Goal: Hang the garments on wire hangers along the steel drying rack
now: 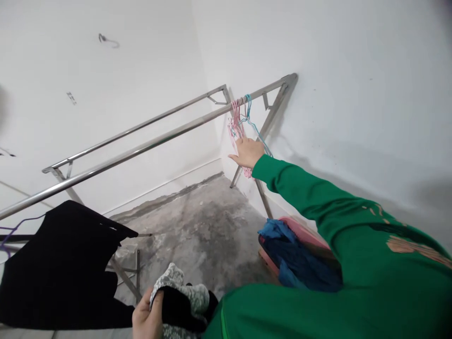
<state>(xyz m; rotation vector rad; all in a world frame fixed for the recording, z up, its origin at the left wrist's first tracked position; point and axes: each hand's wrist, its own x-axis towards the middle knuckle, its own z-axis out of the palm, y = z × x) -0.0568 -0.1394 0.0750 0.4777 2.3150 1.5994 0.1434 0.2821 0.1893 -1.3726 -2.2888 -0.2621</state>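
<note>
My left hand (147, 316) is closed on a black garment (174, 306) with grey-and-white lace, low in the view. My right hand (250, 151) reaches out in a green sleeve to several pink hangers (237, 123) on the metal rail (158, 137). Its thumb sticks out to the left, apart from the fingers, and the fingertips are at the hangers; whether they touch is unclear. Just right of the pink ones hang blue hangers (254, 126), partly hidden by that hand.
Black clothing (63, 268) hangs at the left, near a purple hanger (14, 230). On the concrete floor (197, 235), at lower right, a pink basin (305, 233) holds blue cloth (293, 254). White walls (339, 84) meet behind the rack, and a hook (102, 37) is on one.
</note>
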